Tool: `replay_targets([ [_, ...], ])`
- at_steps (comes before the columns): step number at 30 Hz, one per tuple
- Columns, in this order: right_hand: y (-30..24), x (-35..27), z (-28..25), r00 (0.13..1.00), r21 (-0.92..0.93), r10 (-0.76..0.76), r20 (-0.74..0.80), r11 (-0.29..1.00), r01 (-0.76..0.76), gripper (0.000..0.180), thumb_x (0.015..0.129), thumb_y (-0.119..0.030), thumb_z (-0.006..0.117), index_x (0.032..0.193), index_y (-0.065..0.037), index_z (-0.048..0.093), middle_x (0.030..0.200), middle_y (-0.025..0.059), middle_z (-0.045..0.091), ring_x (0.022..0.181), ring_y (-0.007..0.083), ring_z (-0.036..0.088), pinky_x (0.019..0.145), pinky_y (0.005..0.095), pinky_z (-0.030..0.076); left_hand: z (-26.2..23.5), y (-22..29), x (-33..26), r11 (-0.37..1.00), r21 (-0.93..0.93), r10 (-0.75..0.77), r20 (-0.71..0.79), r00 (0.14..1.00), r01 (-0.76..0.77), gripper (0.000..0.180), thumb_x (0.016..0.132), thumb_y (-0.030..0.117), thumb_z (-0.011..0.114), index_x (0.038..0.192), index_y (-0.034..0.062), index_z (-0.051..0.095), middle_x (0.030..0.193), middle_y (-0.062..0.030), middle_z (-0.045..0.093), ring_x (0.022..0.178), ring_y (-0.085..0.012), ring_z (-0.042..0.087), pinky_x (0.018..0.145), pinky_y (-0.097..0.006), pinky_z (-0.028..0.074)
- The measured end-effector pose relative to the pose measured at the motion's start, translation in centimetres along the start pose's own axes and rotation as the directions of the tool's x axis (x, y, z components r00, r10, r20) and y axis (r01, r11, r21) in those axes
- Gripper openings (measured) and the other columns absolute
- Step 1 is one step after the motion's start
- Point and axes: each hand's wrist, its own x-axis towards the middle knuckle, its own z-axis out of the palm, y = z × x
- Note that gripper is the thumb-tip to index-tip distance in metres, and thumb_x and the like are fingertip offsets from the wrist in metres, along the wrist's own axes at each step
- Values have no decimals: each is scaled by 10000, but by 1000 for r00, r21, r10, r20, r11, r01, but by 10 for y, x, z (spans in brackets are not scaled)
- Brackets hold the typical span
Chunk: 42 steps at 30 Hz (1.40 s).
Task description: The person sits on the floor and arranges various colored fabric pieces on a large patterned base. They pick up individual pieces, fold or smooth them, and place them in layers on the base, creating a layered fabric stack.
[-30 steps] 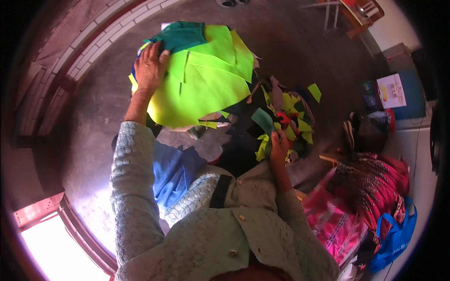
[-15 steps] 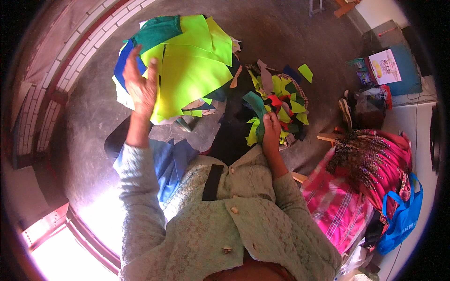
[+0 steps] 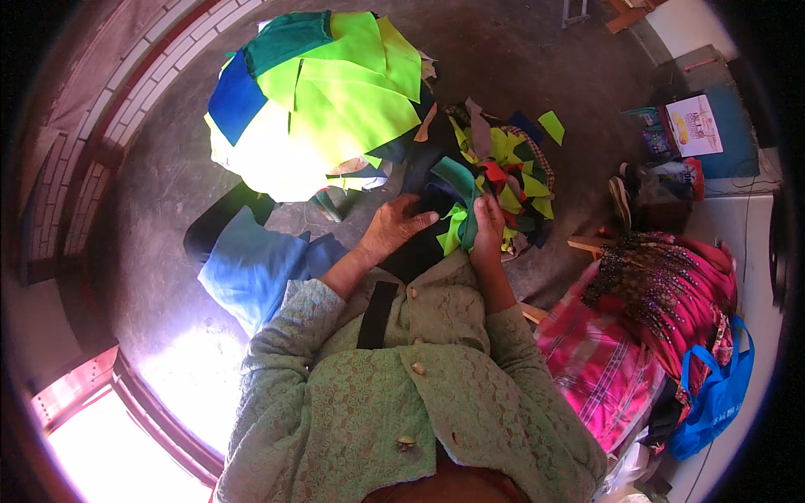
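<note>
Left hand (image 3: 392, 228): spread flat, fingers open, resting on dark cloth (image 3: 419, 251); gripping nothing
Right hand (image 3: 488, 228): closed around teal fabric scrap (image 3: 461, 189)
Beyond: heap of lime-green cloth pieces (image 3: 335, 101)

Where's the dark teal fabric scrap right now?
In the head view, the dark teal scrap sits just right of centre, gripped in the right hand, beside the mixed scrap pile.

Blue bag (image 3: 713, 394) at far right. Pink plaid cloth (image 3: 591, 360) just left of the bag; beaded pink cloth (image 3: 671, 285) above it. Grey box (image 3: 713, 109) well above the bag, white card (image 3: 694, 126) on it. Brick wall (image 3: 126, 92) far left.
</note>
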Motion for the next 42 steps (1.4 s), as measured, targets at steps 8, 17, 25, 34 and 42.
replay_targets([
  [8, -1, -6, 5, 1000, -63, -23, 15, 998, 23, 210, 951, -256, 491, 843, -77, 505, 769, -65, 393, 736, 52, 355, 645, 218, 309, -3, -1, 0, 995, 87, -48, -48, 998, 52, 272, 804, 231, 713, 818, -22, 614, 696, -41, 579, 658, -103, 509, 587, -272, 418],
  [17, -7, -7, 11, 996, 52, -7, -85, 999, 12, 189, 951, -240, 497, 826, -98, 493, 762, -77, 368, 717, 41, 336, 645, 198, 282, -33, -7, -11, 902, -425, 73, -9, 997, -70, 104, 790, 81, 685, 788, 1, 619, 930, -57, 636, 863, -121, 554, 792, -259, 426],
  [25, -5, -3, 6, 998, 23, 7, -55, 1000, -6, 189, 935, -236, 521, 822, -85, 505, 756, -68, 388, 720, 43, 354, 641, 201, 290, -51, 30, -24, 794, -590, 250, 97, 964, -146, 61, 821, 62, 577, 822, 3, 590, 1058, -107, 620, 1019, -159, 522, 930, -301, 364],
  [34, 1, 1, 6, 999, -26, -1, -37, 1000, 0, 192, 922, -238, 553, 858, -58, 541, 777, -56, 458, 732, 49, 397, 665, 202, 338, -67, 29, -32, 734, -679, 55, 41, 998, -13, 109, 835, 101, 542, 892, 19, 585, 908, -40, 616, 903, -104, 530, 865, -257, 395],
  [42, 14, 3, -5, 993, 20, -4, -121, 1000, 6, 205, 932, -244, 538, 842, -61, 528, 790, -43, 472, 737, 59, 417, 661, 217, 364, -65, 27, -34, 717, -697, 67, 48, 997, -14, 168, 880, 195, 576, 898, 29, 556, 823, -74, 603, 794, -144, 562, 758, -272, 449],
])
